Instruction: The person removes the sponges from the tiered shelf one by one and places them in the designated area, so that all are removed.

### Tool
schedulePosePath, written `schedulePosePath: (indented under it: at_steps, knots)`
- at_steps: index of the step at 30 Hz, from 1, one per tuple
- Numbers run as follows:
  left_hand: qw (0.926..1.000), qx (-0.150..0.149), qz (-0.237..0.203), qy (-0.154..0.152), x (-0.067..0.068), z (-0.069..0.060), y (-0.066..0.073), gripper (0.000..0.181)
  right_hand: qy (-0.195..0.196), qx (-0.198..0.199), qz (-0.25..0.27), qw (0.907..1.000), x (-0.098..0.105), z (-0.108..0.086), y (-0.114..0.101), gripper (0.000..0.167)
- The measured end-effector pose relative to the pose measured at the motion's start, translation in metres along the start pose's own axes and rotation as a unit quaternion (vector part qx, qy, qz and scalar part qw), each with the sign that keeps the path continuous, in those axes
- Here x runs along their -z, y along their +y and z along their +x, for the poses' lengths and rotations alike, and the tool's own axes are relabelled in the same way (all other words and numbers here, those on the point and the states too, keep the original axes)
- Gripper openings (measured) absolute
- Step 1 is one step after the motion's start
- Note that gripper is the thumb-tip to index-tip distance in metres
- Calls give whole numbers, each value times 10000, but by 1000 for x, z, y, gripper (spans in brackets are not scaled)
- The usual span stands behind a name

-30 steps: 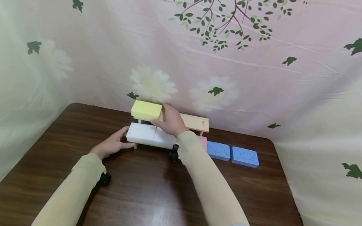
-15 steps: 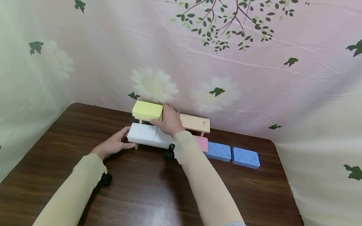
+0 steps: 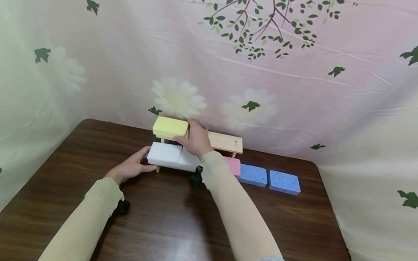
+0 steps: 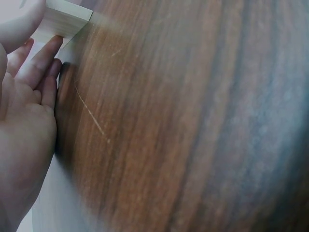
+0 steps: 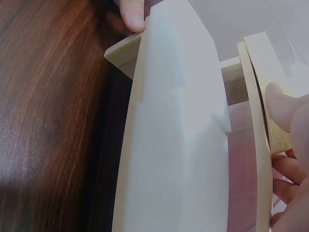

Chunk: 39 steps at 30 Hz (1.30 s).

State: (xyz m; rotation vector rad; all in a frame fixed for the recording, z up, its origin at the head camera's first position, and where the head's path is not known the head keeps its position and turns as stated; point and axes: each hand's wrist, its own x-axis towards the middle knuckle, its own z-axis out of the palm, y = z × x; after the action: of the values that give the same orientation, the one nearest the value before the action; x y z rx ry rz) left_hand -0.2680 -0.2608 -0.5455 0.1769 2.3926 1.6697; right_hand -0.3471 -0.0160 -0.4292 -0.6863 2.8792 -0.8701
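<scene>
"How's your right hand (image 3: 196, 138) placed?"

"It's closed on the yellow sponge (image 3: 170, 128), at the sponge's right end. My thumb lies along the near side and my fingers bend in beyond it, so there's little gap left between them."

"Where is that sponge?"

"Over the upper shelf of the wooden rack (image 3: 225, 142), at the left end. I can't tell whether it sits quite flat on the wood."

"And your left hand (image 3: 130, 167)?"

"That one holds the left end of the same rack, thumb in front and fingers farther back, opened about as wide as the lower shelf. My thumb tip touches the wood, and so does a fingertip."

"What's around them?"

"Two white blocks (image 3: 163, 154) lie side by side on the lower shelf, the right one partly hidden by my wrist. Right of them there's a pink sponge (image 3: 234, 166), then two blue sponges (image 3: 252, 175) on the counter (image 3: 187, 222)."
</scene>
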Motion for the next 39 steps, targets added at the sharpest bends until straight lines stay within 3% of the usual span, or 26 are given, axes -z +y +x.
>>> schedulePosePath:
  at_steps: [8,18,39]
  knots:
    - [10000,-21,86,14,1,0,0,82,53,-59,821,9966,4,-5,4,83]
    - [10000,-35,-7,18,2,2,-1,82,262,-3,1389,9900,2,-5,17,75]
    - [10000,57,-6,43,0,1,0,85,416,89,2002,9788,11,-20,35,71]
